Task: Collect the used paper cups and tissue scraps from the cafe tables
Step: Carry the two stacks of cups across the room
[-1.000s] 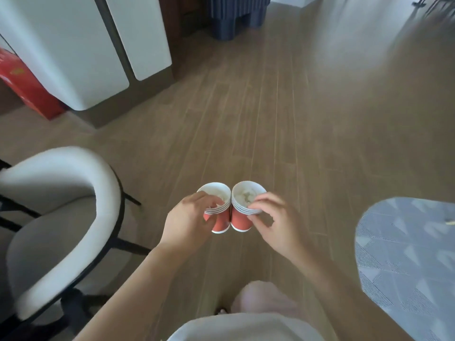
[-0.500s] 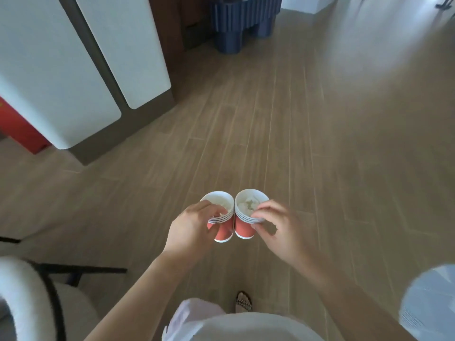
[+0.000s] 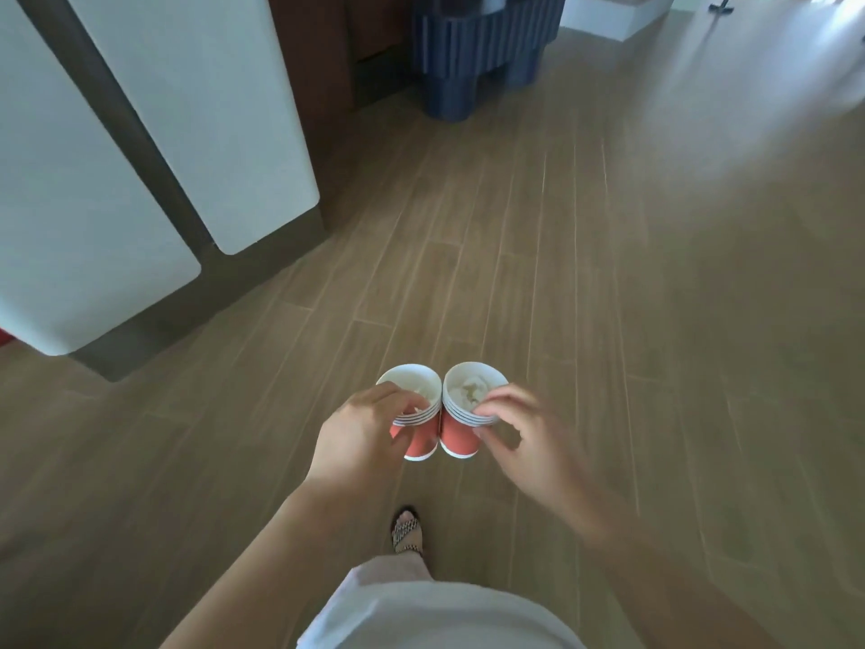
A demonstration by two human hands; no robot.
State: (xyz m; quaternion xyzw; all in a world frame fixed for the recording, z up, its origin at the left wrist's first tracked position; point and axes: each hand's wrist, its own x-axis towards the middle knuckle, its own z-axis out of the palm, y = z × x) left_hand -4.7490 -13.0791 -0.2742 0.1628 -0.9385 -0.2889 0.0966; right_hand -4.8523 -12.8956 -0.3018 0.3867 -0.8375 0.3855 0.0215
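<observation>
Gone from view since the earlier frames: the white chair at lower left and the patterned table at lower right; the blue fluted piece [image 3: 477,53] now stands larger at the top edge, so the person appears to be walking forward. Item one: left stack [image 3: 419,442] of red paper cups with white rims, nested, upright, carried in front of the body above the wood floor [image 3: 608,274]. Item two: right stack [image 3: 461,437], same kind, upright, its side touching the left stack. Contents: pale tissue scraps [image 3: 470,391] lie in the top cup of the right stack; the left top cup holds something pale too, partly hidden by fingers. Left hand [image 3: 360,437]: fingers curled round its stack, fingertips over the rim. Right hand [image 3: 529,437]: thumb and fingertips pinching the rims of its stack, the other fingers loosely bent. Bearing: both stacks lie just ahead of the hands, long axes near vertical, mouths up, one hand to each, neither nearer. No table shows, so the carry likely runs straight ahead; keeping the mouths up matters most, lest scraps spill. Also present: white panels [image 3: 210,133] at left, a sandalled foot [image 3: 407,531], a light garment [image 3: 444,615].
</observation>
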